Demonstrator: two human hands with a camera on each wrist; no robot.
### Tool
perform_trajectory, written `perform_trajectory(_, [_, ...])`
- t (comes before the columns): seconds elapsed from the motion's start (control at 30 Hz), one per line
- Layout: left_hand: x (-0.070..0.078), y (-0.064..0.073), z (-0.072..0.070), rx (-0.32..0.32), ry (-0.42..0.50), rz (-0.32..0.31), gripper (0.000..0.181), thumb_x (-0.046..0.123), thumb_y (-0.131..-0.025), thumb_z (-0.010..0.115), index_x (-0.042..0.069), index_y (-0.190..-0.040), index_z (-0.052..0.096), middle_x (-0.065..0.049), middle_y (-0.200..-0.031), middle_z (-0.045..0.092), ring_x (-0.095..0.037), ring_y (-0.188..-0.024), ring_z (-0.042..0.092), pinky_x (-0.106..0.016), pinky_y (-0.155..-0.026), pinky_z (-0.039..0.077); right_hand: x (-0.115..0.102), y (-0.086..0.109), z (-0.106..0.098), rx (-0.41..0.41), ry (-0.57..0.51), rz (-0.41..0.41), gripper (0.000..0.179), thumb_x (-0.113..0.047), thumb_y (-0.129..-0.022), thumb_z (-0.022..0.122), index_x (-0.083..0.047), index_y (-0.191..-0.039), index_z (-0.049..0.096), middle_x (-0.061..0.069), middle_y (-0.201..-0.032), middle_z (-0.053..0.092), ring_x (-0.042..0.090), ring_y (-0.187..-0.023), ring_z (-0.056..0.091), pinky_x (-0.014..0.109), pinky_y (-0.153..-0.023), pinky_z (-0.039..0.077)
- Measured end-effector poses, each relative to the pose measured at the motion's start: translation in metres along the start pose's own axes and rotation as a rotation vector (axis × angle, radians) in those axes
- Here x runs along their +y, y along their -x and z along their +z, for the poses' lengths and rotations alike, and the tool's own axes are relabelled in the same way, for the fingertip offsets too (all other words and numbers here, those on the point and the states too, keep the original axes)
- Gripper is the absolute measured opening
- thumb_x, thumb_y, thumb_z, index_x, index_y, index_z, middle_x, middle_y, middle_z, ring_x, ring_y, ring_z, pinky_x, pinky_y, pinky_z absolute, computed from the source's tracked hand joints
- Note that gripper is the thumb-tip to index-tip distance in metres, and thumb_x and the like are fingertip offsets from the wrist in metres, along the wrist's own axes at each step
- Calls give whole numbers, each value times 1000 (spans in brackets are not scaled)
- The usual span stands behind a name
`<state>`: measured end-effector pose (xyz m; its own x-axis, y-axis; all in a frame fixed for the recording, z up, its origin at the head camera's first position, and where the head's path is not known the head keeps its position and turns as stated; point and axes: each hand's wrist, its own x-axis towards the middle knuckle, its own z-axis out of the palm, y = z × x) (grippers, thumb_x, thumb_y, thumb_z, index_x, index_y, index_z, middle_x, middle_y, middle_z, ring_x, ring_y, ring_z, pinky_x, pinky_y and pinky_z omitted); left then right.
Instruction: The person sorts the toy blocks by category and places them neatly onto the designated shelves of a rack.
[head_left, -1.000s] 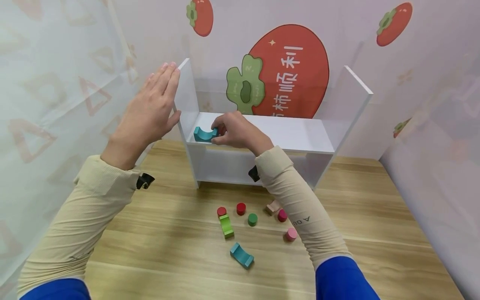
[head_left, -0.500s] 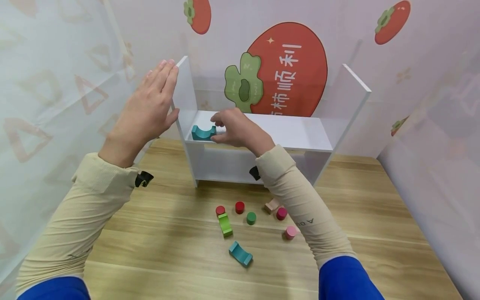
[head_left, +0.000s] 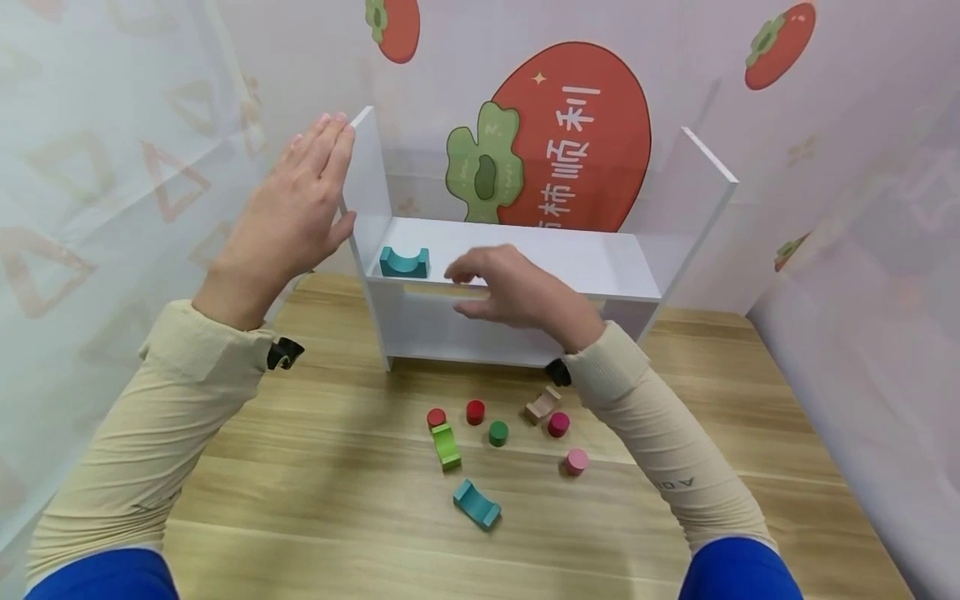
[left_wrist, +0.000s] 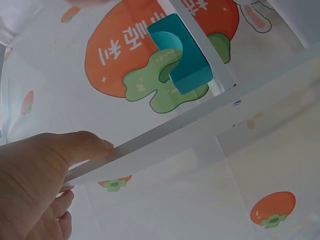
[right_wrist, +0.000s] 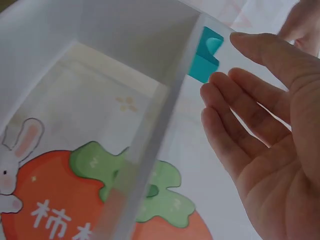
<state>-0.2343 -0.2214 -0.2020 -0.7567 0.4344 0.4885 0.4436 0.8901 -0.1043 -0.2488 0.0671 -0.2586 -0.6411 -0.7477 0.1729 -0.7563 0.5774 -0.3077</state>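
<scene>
A teal block with a semicircular notch [head_left: 405,262] stands notch-up at the left end of the white shelf's middle board [head_left: 525,250]. My right hand [head_left: 525,292] is just right of it, thumb and fingers spread apart around nothing, as the right wrist view also shows. Along the shelf's left side panel [head_left: 367,167] rests my left hand [head_left: 300,196], fingers straight at its upper part and thumb against its front edge. In the left wrist view, the thumb [left_wrist: 92,145] touches that edge near the teal block [left_wrist: 185,55].
On the wooden table [head_left: 315,483] before the shelf lie a second teal notched block [head_left: 477,505], a lime-green one [head_left: 446,447] and a beige one [head_left: 542,406]. Several small cylinders are scattered among them, including a green one [head_left: 498,433] and a pink one [head_left: 576,462].
My right hand has let go of the teal block and drawn back to the right, leaving it on the board. The left hand has stayed at the side panel.
</scene>
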Motion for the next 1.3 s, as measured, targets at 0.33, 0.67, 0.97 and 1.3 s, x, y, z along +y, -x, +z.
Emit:
perform_trajectory(0.33, [0,1,-2,5,5,6,86,5,-96,65,-8,-165,16,-24,-175,20,-40,-164,18,-55,-135,16,36,58,37,-116,8,3,34,-12,-91,83,-5,-124,76,9,-121,78,24,-115,75,42,-100,63])
perform_trajectory(0.67, [-1,1,-4,-13,-4,-2,87,6,-96,66,-7,-165,15,-25,-175,18,-41,-164,18,-55,-135,16,81,109,74,-179,-24,29,30,-2,-89,82,-1,-118,77,14,-116,79,30,-109,76,46,-94,64])
perform_trajectory(0.97, [-1,0,-4,-25,-3,0,88,6,-96,66,-7,-166,14,-25,-175,17,-41,-164,17,-56,-135,16,107,137,103,-147,-40,118,36,-11,-92,81,-1,-125,75,15,-125,77,34,-120,73,50,-101,61])
perform_trajectory(1.3, [-1,1,-4,-25,24,-1,87,5,-96,65,-6,-166,15,-23,-176,18,-40,-165,17,-56,-135,16,121,145,128,-119,-20,168,43,-7,-87,83,0,-128,73,15,-127,76,35,-121,71,50,-103,60])
